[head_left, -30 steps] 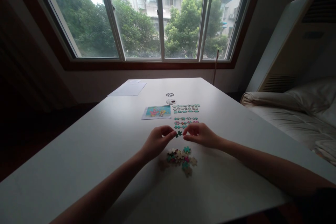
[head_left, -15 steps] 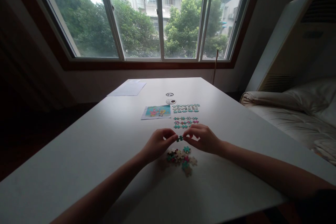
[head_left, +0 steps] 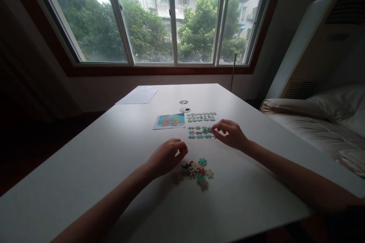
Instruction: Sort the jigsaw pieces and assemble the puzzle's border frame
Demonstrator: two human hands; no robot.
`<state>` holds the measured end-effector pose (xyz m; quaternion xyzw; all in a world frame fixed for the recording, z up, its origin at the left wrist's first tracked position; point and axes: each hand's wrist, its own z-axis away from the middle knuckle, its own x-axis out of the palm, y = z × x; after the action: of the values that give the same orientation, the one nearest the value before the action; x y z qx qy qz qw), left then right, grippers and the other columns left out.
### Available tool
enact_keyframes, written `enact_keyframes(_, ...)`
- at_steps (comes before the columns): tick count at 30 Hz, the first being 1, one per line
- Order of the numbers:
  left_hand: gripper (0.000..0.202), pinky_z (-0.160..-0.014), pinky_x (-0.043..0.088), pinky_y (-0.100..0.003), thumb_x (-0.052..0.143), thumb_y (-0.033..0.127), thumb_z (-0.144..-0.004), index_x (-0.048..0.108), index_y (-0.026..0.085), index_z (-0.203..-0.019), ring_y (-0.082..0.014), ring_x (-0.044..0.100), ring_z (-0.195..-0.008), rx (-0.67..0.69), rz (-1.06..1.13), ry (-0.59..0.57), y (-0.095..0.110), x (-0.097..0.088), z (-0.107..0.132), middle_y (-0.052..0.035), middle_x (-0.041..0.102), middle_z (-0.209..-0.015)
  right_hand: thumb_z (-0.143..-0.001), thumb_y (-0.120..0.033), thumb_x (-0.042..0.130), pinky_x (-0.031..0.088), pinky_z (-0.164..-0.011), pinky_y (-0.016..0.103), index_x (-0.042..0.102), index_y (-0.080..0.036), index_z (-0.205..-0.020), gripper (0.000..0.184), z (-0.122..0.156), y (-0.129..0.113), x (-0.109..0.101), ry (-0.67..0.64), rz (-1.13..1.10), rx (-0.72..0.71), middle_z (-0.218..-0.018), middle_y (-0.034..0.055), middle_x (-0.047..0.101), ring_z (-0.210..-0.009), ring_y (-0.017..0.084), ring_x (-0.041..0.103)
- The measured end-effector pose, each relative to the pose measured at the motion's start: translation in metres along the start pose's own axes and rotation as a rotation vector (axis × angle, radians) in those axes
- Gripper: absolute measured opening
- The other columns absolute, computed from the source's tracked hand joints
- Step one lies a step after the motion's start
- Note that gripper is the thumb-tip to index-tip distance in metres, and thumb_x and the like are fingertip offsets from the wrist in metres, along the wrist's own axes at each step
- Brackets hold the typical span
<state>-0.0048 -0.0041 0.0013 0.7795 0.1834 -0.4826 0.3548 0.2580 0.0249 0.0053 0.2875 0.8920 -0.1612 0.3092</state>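
My right hand [head_left: 229, 133] pinches a green jigsaw puzzle piece [head_left: 207, 130] between thumb and fingertips. That piece is held over the right part of the nearer rows of laid-out puzzle pieces [head_left: 191, 136]. My left hand [head_left: 169, 155] hangs low over the table, its fingers loosely curled and the thumb apart from them, with nothing seen in it. Just to its right lies a loose pile of puzzle pieces [head_left: 195, 168], teal, pink and pale brown. A colourful cartoon picture sheet [head_left: 168, 121] lies beyond my left hand, beside the rows.
Farther rows of pieces [head_left: 201, 117] lie beyond the nearer ones. Two round objects [head_left: 184, 109] sit behind the picture. White paper [head_left: 137, 96] lies at the table's far left. The white table [head_left: 85, 167] reaches toward the window; a sofa [head_left: 302, 121] stands to the right.
Both hands were together at the green piece. My right hand has carried it away and up to the rows at right; my left hand has let go and drawn back slightly left.
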Motion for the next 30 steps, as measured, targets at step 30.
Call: enact_keyframes(30,0.016,-0.06,0.04,-0.026,0.042,0.016,-0.086,0.058,0.017,-0.082,-0.0166,0.053,-0.073,0.156,-0.308,-0.146,-0.018,0.002,0.007,-0.0045,0.057,-0.077,-0.069,-0.035,0.059,0.039,-0.051,0.021,0.066,-0.017,-0.072,0.019,0.013,0.077,-0.026,-0.807,-0.151,0.504,-0.064,0.0013,0.062,-0.057,0.012,0.054)
